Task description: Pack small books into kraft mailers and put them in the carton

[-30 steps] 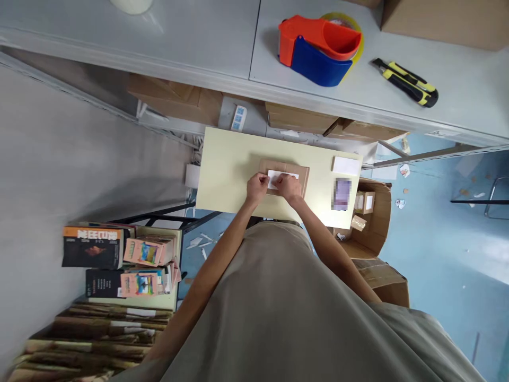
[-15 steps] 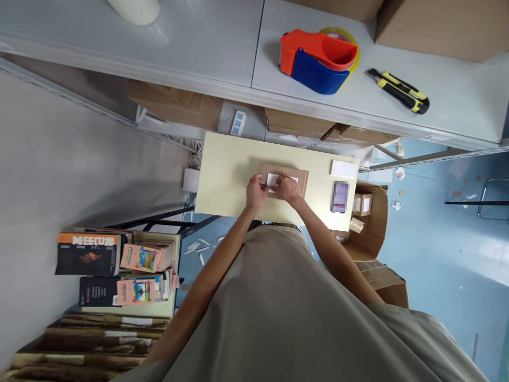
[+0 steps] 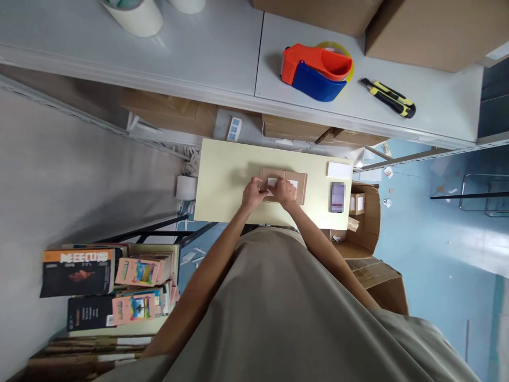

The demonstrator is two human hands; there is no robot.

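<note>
A small flat cardboard box (image 3: 302, 187) lies on the pale yellow table (image 3: 222, 170) in front of me, with a white label (image 3: 272, 183) on its top. My left hand (image 3: 253, 194) is closed on the box's left edge, its thumb reaching over the top. Over the label rests my right hand (image 3: 283, 192), thumb stretched out to the left and apart from the fingers. It covers much of the label's middle. To the right on the table are a stack of white labels (image 3: 339, 170) and a blurred-out phone-like rectangle (image 3: 337, 197).
A grey shelf (image 3: 222, 69) beyond the table carries an orange-and-blue tape dispenser (image 3: 316, 71), a yellow-black utility knife (image 3: 389, 97) and cardboard boxes (image 3: 429, 37). An open carton (image 3: 369, 223) stands right of the table. Books (image 3: 79, 271) are piled at lower left.
My right thumb has shifted over the label and the fingers have moved slightly. My left hand stays at the box's left edge. The whole view has shifted a little.
</note>
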